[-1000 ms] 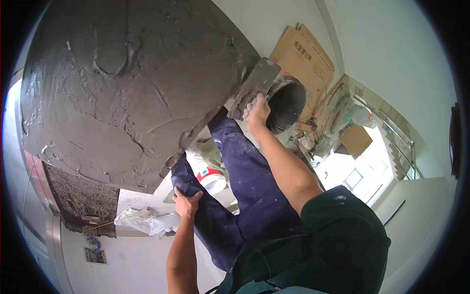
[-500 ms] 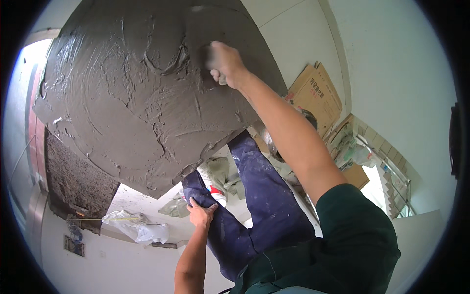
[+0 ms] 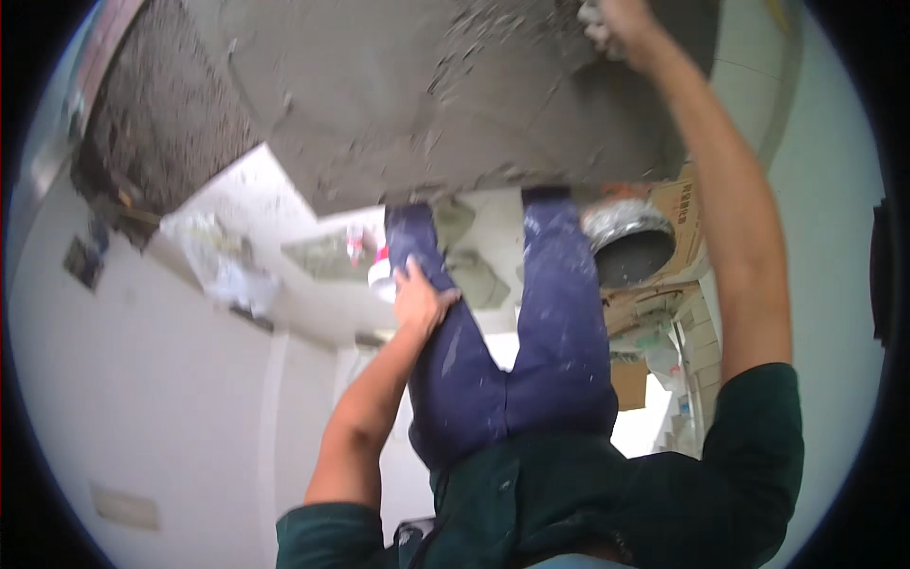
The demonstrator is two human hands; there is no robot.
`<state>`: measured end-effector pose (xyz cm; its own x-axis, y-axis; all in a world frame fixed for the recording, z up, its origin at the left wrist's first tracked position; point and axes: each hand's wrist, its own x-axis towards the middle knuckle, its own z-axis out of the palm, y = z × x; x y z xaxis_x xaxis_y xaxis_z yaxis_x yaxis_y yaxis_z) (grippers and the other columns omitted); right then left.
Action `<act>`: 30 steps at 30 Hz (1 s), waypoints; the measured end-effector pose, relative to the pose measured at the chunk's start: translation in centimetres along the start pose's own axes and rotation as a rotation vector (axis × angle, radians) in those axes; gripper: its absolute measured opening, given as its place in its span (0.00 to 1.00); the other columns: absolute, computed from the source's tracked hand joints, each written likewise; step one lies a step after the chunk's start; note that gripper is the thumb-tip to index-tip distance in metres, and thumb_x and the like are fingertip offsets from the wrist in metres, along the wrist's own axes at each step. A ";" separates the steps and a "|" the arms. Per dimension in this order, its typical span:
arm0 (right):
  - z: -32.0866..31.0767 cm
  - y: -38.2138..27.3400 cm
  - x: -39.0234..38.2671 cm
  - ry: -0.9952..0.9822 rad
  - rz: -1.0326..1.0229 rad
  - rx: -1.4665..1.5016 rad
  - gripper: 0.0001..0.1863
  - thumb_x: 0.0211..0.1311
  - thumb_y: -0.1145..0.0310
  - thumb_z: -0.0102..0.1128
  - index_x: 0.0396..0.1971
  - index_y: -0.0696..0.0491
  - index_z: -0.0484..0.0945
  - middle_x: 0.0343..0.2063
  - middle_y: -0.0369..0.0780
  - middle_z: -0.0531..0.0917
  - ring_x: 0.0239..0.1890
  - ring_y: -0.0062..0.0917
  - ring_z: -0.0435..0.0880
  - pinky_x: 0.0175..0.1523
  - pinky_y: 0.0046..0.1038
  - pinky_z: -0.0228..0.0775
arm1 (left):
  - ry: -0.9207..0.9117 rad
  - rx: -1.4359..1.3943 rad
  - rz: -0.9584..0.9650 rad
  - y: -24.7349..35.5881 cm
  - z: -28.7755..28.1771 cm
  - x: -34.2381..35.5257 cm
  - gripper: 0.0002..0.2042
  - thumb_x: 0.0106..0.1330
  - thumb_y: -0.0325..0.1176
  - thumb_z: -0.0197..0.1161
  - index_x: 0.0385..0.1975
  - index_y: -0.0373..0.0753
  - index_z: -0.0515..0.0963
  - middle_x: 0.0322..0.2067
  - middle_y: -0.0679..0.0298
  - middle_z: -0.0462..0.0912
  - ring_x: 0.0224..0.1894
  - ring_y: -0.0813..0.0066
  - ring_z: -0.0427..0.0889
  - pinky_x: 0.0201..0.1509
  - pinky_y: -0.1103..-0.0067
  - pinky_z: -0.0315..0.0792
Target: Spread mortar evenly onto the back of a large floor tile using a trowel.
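My right hand (image 3: 621, 27) is closed around the handle of a trowel (image 3: 580, 55) at the upper right. The trowel is blurred and blends with the mortar, and its far part is cut off by the frame. Beneath it spreads a broad layer of wet grey mortar (image 3: 351, 95), smooth in places and ridged in others. My left hand (image 3: 422, 302) holds nothing and rests with its fingers apart on my left thigh, over dark blue trousers (image 3: 464, 370) spotted with pale marks.
A dark-mouthed bucket (image 3: 633, 248) wrapped in clear plastic stands beside my right leg, near cardboard (image 3: 678, 204). A white container (image 3: 382, 280) is by my left leg. Rough, darker ground (image 3: 175, 104) borders the mortar. Crumpled plastic (image 3: 223, 261) lies along the left wall.
The view has shifted and turned, so more of my legs and the bucket shows. My right hand, still holding the trowel, now appears farther right and higher. My left hand stays on my thigh.
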<state>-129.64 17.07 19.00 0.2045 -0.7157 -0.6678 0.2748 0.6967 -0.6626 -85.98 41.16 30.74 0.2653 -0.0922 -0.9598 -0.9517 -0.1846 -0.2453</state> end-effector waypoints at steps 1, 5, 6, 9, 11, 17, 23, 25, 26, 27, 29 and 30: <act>-1.5 -0.2 0.9 -0.368 -0.087 0.267 0.23 0.72 0.44 0.51 0.22 0.44 0.65 0.14 0.31 0.66 0.13 0.19 0.61 0.16 0.27 0.51 | -0.008 0.082 -0.004 1.2 -0.3 -0.2 0.59 0.45 0.54 0.80 0.75 0.39 0.50 0.70 0.39 0.56 0.62 0.41 0.74 0.63 0.60 0.73; 9.7 2.8 2.1 0.068 0.441 -0.551 0.18 0.72 0.49 0.55 0.32 0.49 0.77 0.18 0.31 0.71 0.15 0.14 0.68 0.18 0.21 0.58 | -0.050 -0.007 -0.040 -1.1 -0.4 -0.3 0.59 0.47 0.51 0.80 0.75 0.39 0.48 0.72 0.37 0.52 0.61 0.38 0.74 0.64 0.59 0.72; 12.5 4.6 1.3 0.025 0.287 -0.403 0.18 0.72 0.51 0.54 0.31 0.50 0.77 0.18 0.32 0.72 0.14 0.15 0.68 0.17 0.23 0.59 | -0.039 -0.027 -0.034 -1.6 -0.3 -0.3 0.59 0.46 0.52 0.80 0.76 0.40 0.47 0.72 0.37 0.52 0.62 0.37 0.73 0.64 0.60 0.72; 16.9 10.5 -0.8 -0.252 0.182 -0.765 0.22 0.72 0.53 0.53 0.34 0.60 0.81 0.30 0.48 0.85 0.33 0.34 0.83 0.45 0.36 0.74 | -0.024 -0.041 0.008 -2.0 0.7 0.3 0.59 0.47 0.51 0.80 0.75 0.40 0.48 0.72 0.37 0.52 0.62 0.36 0.73 0.64 0.60 0.72; 20.9 13.2 -3.3 -0.338 0.148 -0.945 0.24 0.66 0.50 0.51 0.34 0.59 0.82 0.37 0.55 0.85 0.44 0.51 0.83 0.50 0.44 0.74 | -0.060 -0.093 -0.008 -2.7 0.2 0.1 0.59 0.46 0.51 0.80 0.75 0.40 0.48 0.72 0.37 0.51 0.63 0.34 0.71 0.65 0.59 0.71; 24.5 17.5 -9.8 -0.390 0.089 -1.264 0.23 0.64 0.46 0.56 0.33 0.54 0.82 0.25 0.53 0.84 0.32 0.52 0.85 0.42 0.50 0.77 | -0.004 -0.184 0.102 -6.1 -0.7 -0.4 0.57 0.48 0.49 0.79 0.75 0.40 0.49 0.72 0.37 0.51 0.67 0.33 0.66 0.67 0.58 0.69; 28.1 23.5 -11.0 -0.232 0.178 -1.315 0.22 0.65 0.46 0.56 0.32 0.53 0.81 0.23 0.51 0.84 0.30 0.52 0.84 0.39 0.50 0.77 | -0.026 -0.191 0.148 -9.9 -0.3 0.4 0.57 0.47 0.48 0.80 0.75 0.41 0.49 0.72 0.38 0.52 0.67 0.34 0.65 0.67 0.58 0.69; 30.0 23.7 -11.1 -0.330 0.086 -1.258 0.22 0.65 0.46 0.56 0.33 0.52 0.81 0.24 0.51 0.85 0.30 0.51 0.85 0.40 0.50 0.77 | -0.035 -0.217 0.168 -11.4 -0.4 0.2 0.57 0.47 0.48 0.80 0.75 0.40 0.49 0.71 0.38 0.53 0.67 0.36 0.65 0.67 0.59 0.69; 30.6 23.5 -11.6 -0.364 0.056 -1.256 0.21 0.65 0.46 0.55 0.31 0.51 0.80 0.24 0.50 0.85 0.30 0.50 0.85 0.38 0.49 0.77 | -0.037 -0.209 0.154 -11.9 -0.3 0.0 0.57 0.47 0.48 0.80 0.75 0.40 0.50 0.71 0.38 0.53 0.68 0.37 0.65 0.67 0.60 0.69; 31.0 22.8 -11.5 -0.362 0.054 -1.271 0.21 0.65 0.46 0.55 0.31 0.51 0.80 0.24 0.50 0.85 0.30 0.50 0.85 0.38 0.49 0.77 | -0.023 -0.207 0.136 -12.3 -0.5 0.4 0.57 0.47 0.48 0.80 0.75 0.39 0.50 0.71 0.38 0.53 0.68 0.38 0.65 0.67 0.61 0.69; 31.8 21.3 -11.6 -0.455 0.018 -1.371 0.21 0.65 0.47 0.57 0.28 0.52 0.78 0.21 0.48 0.83 0.26 0.48 0.83 0.34 0.46 0.76 | -0.023 -0.217 0.145 -13.2 -0.4 0.7 0.57 0.47 0.49 0.80 0.75 0.39 0.50 0.71 0.38 0.53 0.68 0.38 0.65 0.68 0.61 0.69; 30.5 21.3 -12.0 -0.366 -0.248 -1.406 0.19 0.64 0.48 0.59 0.26 0.50 0.76 0.19 0.43 0.81 0.22 0.41 0.82 0.29 0.41 0.74 | -0.023 -0.215 0.155 -13.1 -0.5 0.6 0.56 0.47 0.49 0.80 0.75 0.39 0.50 0.71 0.38 0.53 0.68 0.38 0.65 0.68 0.61 0.69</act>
<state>-97.60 39.05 23.26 0.5688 -0.6440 -0.5117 -0.7371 -0.1229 -0.6645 -73.24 43.05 33.41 0.1131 -0.1136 -0.9871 -0.9253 -0.3739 -0.0630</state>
